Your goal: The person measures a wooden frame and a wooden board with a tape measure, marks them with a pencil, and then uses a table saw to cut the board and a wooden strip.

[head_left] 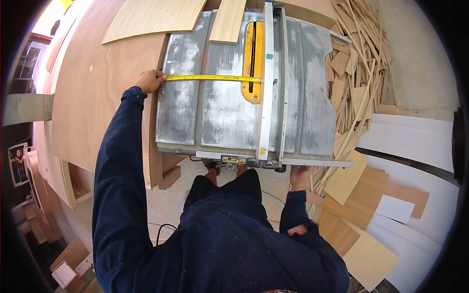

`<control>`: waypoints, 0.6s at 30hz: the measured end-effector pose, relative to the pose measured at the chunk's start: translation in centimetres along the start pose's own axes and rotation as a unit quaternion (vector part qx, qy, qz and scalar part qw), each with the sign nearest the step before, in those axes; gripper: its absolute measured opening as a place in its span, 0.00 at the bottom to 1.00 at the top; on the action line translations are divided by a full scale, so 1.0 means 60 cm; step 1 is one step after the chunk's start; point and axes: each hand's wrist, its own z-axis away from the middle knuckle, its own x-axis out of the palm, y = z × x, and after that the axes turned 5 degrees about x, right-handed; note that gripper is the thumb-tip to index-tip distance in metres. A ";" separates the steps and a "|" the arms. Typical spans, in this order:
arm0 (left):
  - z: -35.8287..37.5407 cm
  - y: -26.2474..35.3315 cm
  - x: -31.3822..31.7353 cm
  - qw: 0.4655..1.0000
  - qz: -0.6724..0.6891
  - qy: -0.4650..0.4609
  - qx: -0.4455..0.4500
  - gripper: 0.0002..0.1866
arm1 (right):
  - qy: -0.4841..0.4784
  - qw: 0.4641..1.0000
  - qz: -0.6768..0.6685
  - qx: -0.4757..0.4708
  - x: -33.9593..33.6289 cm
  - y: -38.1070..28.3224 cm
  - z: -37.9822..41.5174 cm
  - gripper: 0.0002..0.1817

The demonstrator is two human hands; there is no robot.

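My left hand is closed on one end of a yellow tape measure at the left edge of the table saw. The tape's blade runs straight across the grey metal top and over the yellow throat plate. Its far end meets the long metal rip fence. At the saw's front rail, on the right, my right hand reaches up from below. Its fingers are hidden under the rail, so what they touch cannot be seen.
A wooden bench adjoins the saw's left side. Thin plywood and a narrow board lie at the far side. Offcut strips pile up on the right. Loose panels lie at lower right.
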 end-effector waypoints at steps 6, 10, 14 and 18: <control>0.001 0.001 0.004 0.999 0.014 0.025 0.013 0.17 | 0.211 0.973 -0.052 -0.071 0.022 -0.078 -0.065 0.33; 0.004 0.007 0.000 1.000 0.009 0.008 -0.020 0.17 | 0.196 0.977 -0.058 -0.064 0.020 -0.084 -0.076 0.33; 0.003 0.009 -0.002 1.000 0.005 0.015 -0.015 0.17 | 0.180 0.980 -0.060 -0.054 0.018 -0.082 -0.080 0.32; 0.005 0.009 0.000 1.000 0.002 0.024 0.001 0.17 | 0.169 0.983 -0.056 -0.046 0.016 -0.076 -0.075 0.32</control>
